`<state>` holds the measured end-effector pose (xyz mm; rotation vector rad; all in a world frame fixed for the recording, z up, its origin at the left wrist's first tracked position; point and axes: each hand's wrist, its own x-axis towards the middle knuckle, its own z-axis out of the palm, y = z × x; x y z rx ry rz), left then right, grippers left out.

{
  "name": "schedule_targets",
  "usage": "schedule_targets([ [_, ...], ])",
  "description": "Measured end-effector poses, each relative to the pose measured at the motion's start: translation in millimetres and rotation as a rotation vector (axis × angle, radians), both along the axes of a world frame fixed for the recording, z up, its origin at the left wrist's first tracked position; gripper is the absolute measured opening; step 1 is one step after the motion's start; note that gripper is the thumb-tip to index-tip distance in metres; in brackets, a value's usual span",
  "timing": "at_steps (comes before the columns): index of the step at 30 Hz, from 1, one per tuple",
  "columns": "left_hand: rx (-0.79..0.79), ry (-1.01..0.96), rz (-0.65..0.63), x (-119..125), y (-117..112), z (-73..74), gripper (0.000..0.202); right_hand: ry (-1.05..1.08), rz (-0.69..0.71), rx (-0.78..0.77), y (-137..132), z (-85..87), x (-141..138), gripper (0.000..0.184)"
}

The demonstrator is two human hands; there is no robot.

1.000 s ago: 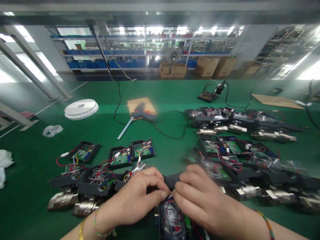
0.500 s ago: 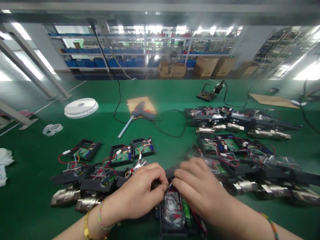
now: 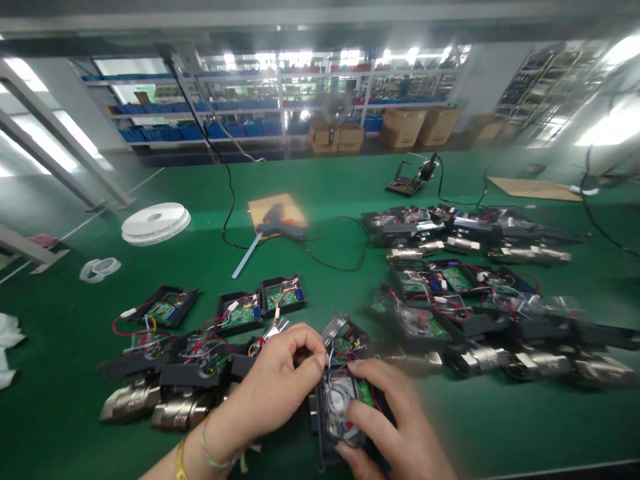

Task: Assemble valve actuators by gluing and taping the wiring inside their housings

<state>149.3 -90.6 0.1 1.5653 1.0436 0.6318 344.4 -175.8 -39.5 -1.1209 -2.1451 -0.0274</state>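
Note:
My left hand is curled in a pinch at the upper left edge of an open black device housing full of red wires, a clear round part and a green circuit board. My right hand lies over the lower right of that housing, fingers bent and pressing on its clear part. A smaller black tray with a board stands tilted just behind the housing. The housing sits on the green table mat right in front of me.
Open black trays with boards and metal valves lie to the left. More housings and valves crowd the right. Farther back lie a glue gun on cardboard, a white tape reel and a black stand.
Both hands dropped from the black ribbed piece they pinched together. My right hand moved down onto the housing. The small tray behind it is now uncovered. The view shifted slightly.

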Motion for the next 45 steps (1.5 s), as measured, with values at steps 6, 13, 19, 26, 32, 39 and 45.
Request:
schedule_targets([
  [6,-0.026,-0.039,0.103,6.9,-5.7,-0.1,0.017,0.098,0.045,0.021,2.2,1.5,-2.0,0.009],
  [13,0.093,-0.034,0.183,11.6,-7.0,5.4,0.02,0.107,0.076,0.075,1.4,-4.8,-0.2,0.011],
  [19,0.25,0.091,0.199,10.6,-6.5,5.1,0.02,0.043,0.037,0.07,-1.6,-11.1,0.1,0.009],
  [26,0.384,0.216,0.197,8.0,-7.7,-4.2,0.018,0.05,-0.021,0.157,1.7,-10.9,-6.7,0.011],
  [32,0.548,0.317,0.174,-4.5,-21.4,-7.8,0.015,0.146,-0.081,0.195,-1.4,-24.9,-12.9,0.013],
  [39,0.717,0.313,0.148,-16.9,-41.7,-23.0,0.021,0.125,-0.047,0.158,-2.1,-26.5,-9.8,0.015],
  [45,0.454,0.23,0.024,-14.5,-29.7,-10.9,0.012,0.137,-0.113,0.182,-5.5,-33.7,-16.4,0.019],
])
